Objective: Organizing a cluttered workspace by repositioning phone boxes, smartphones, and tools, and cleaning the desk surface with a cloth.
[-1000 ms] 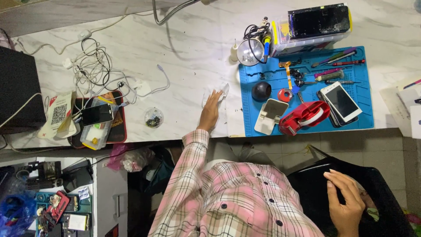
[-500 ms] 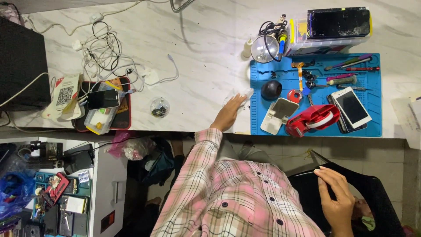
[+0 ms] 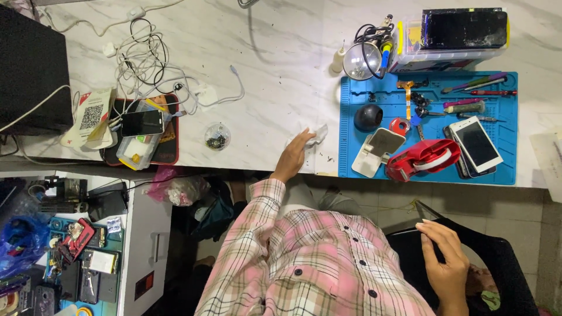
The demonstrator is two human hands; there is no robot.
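Head view: you sit at the marble worktop (image 3: 263, 52).
Left hand (image 3: 291, 155): your fingers lie flat on a white cloth (image 3: 313, 137), pressing, not gripping.
Cloth: just beside the blue mat (image 3: 503, 175).
Right hand (image 3: 445, 266): open, resting on a black chair (image 3: 503, 257).

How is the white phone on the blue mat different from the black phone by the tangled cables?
The white phone has a white frame and lies on the blue mat, stacked on a darker phone. The black phone is dark all over and rests on a clear box over a red tray. The white one lies slanted; the black one lies nearly level in the picture. Both face up with dark screens, and neither hand touches them.
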